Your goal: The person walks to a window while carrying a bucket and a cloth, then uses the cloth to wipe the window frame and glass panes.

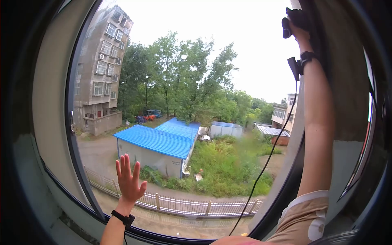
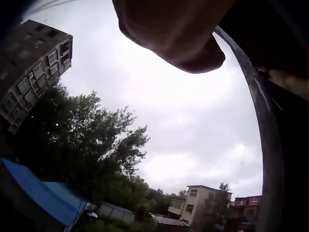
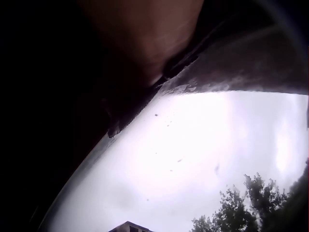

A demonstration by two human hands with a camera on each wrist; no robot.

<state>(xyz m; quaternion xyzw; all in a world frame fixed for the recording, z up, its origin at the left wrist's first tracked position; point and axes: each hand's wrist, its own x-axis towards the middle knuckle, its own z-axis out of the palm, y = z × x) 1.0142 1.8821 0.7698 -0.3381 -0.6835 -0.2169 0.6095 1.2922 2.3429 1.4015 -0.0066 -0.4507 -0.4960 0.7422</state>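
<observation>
My left hand (image 1: 130, 183) is raised at the lower left of the window, fingers straight and slightly spread, thumb out to the right. Whether its palm touches the glass cannot be told. In the left wrist view part of this hand (image 2: 174, 36) shows dark against the sky, holding nothing visible. My right arm stretches up along the window's right side. At the top, my right hand (image 1: 301, 33) grips a dark, bunched item (image 1: 297, 17) beside the frame; its fingers are mostly hidden. The right wrist view shows the hand (image 3: 149, 36) in deep shadow near the window's edge.
A dark window frame (image 1: 70, 122) surrounds the view, with a handle (image 1: 73, 122) on its left side. A black cable (image 1: 267, 163) hangs from the right wrist camera (image 1: 295, 67). Outside are blue-roofed sheds (image 1: 157, 139), trees, buildings and a fence (image 1: 183, 205).
</observation>
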